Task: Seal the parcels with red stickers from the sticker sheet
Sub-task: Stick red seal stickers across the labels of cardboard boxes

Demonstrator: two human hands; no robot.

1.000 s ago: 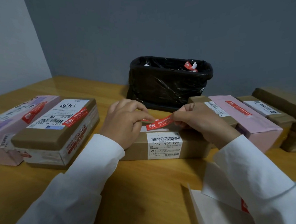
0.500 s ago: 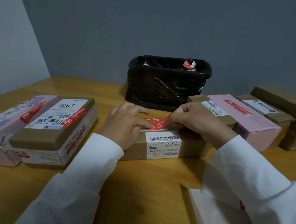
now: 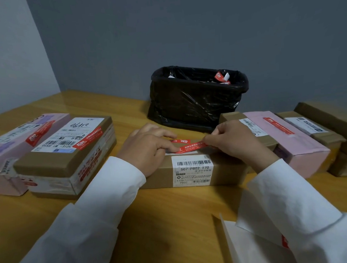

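Note:
A flat brown parcel with a white barcode label lies in front of me. A red sticker stretches across its top. My left hand presses the sticker's left end onto the parcel with its fingertips. My right hand pinches the sticker's right end, held slightly above the parcel top. Another red sticker piece shows on the parcel just behind. The white sticker sheet lies at the near right, partly under my right sleeve.
Two parcels with red stickers sit at the left: a brown-taped box and a pink one. A pink parcel and brown parcels stand at the right. A black-lined bin with sticker scraps stands behind.
Both hands lowered the sticker onto the parcel top. My left fingers went from pinching its left end to pressing it down flat.

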